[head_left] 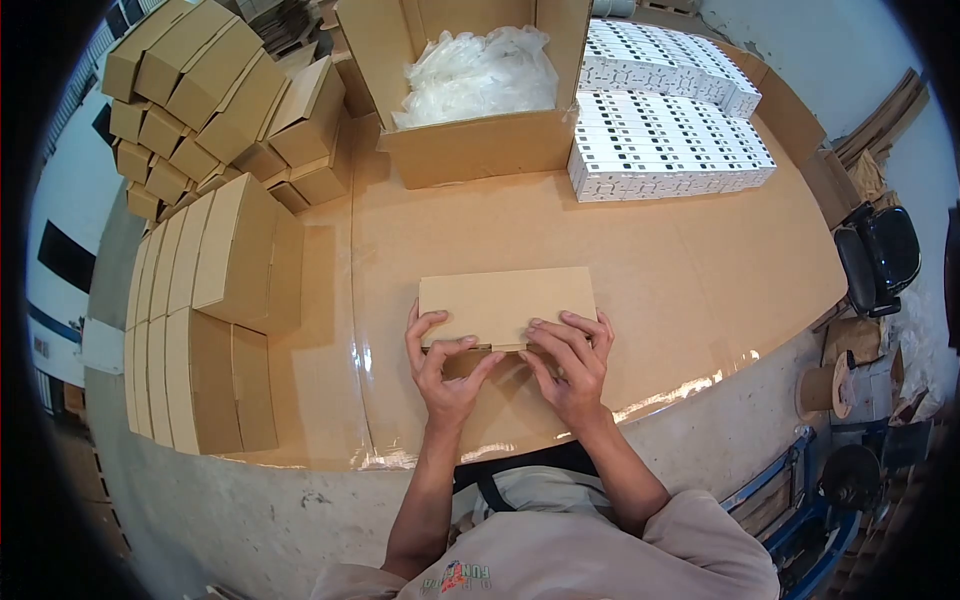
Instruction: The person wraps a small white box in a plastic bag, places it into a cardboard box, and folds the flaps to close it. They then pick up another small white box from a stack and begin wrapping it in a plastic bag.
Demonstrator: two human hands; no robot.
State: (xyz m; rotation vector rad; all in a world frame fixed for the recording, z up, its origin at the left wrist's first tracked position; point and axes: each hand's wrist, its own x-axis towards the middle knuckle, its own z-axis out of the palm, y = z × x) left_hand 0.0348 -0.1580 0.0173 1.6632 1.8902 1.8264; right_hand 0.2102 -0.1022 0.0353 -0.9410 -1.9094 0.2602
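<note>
Carton: a closed brown carton [507, 300] lies flat on the table [700, 260], near its front edge, directly before the person.
Left hand: the left hand [447, 372] is at the carton's near left corner, fingers curled over the top, thumb at the near edge, pinching the cardboard between them.
Right hand: the right hand [572, 372] grips the near right part the same way, fingers bent on the top, thumb at the near edge.
Thumbs: tips near each other but apart, close to the middle of that edge.
Left side: brown cartons [235, 250] stand packed in two rows; behind them more cartons [200, 95] are piled at a slant.
Far side: a large open box [480, 150] holds a heap of clear plastic [480, 75].
Far right: white boxes [670, 150] with dark marks are stacked in tight rows, just beside the large open box.
Beyond the table: a black chair [880, 260] and a spool [822, 390] on the right.
</note>
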